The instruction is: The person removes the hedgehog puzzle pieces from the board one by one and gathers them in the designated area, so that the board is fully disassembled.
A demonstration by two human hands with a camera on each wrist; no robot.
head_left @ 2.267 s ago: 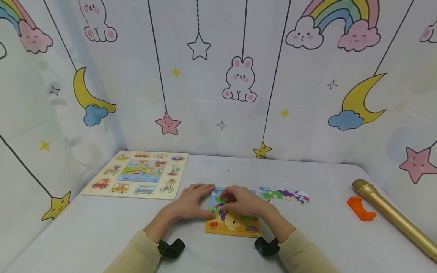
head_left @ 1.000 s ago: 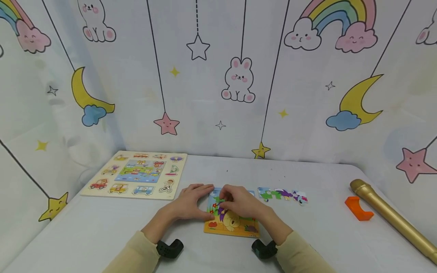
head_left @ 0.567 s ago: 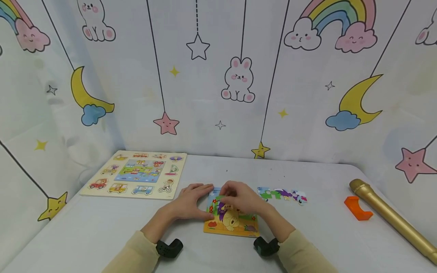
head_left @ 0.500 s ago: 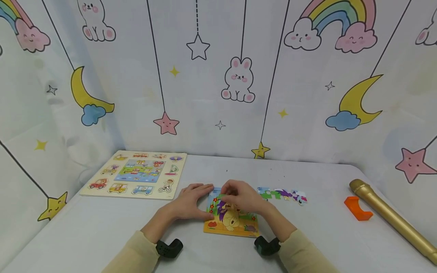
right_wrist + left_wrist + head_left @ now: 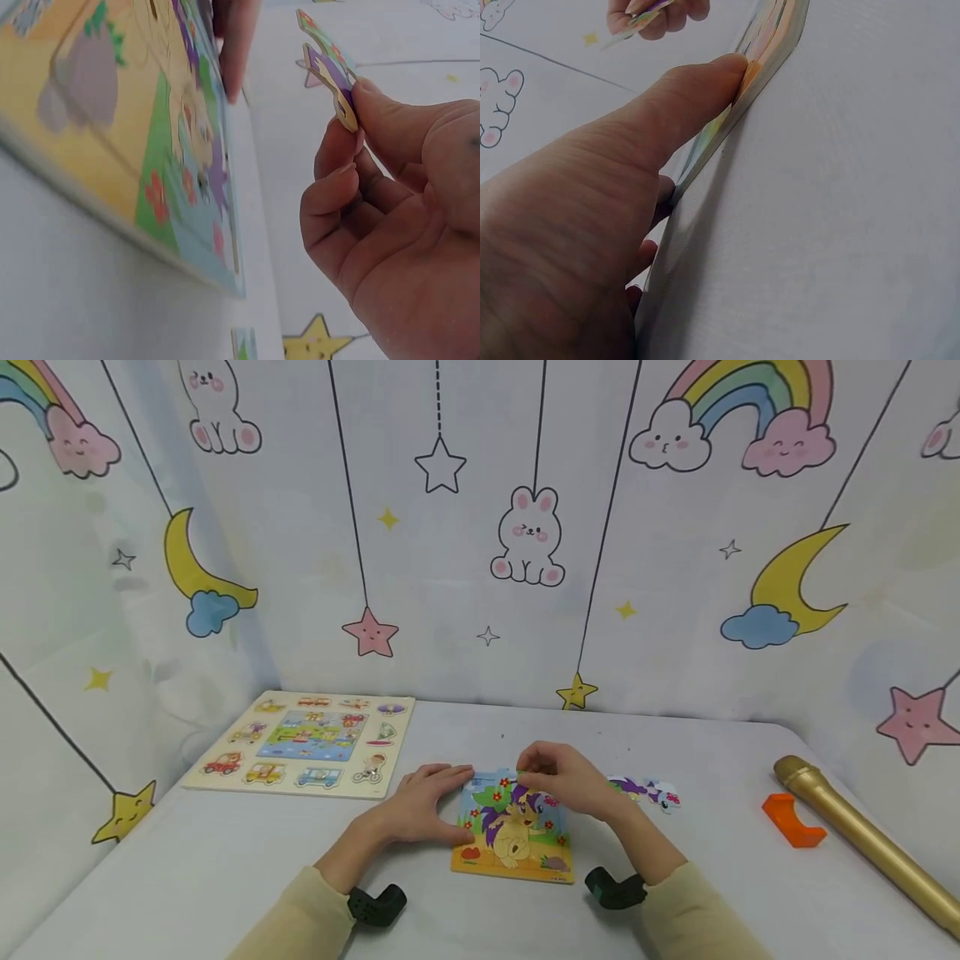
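A small jigsaw board with a purple-and-yellow cartoon animal lies in front of me in the head view. My left hand rests along its left side, fingers and thumb spread. In the left wrist view, the thumb touches the board's edge. My right hand is raised over the top right of the board. Close up in the right wrist view, its thumb and forefinger pinch a puzzle piece, green, purple and yellow with red flowers. The piece is tilted and clear of the board.
Loose puzzle pieces lie right of the board, partly hidden by my right hand. A larger vehicle puzzle board lies at the back left. An orange curved block and a gold microphone lie at the right.
My right hand has lifted away from the middle of the board, up and to the right, with the puzzle piece. More of the animal picture shows. The left hand stays at the board's side.
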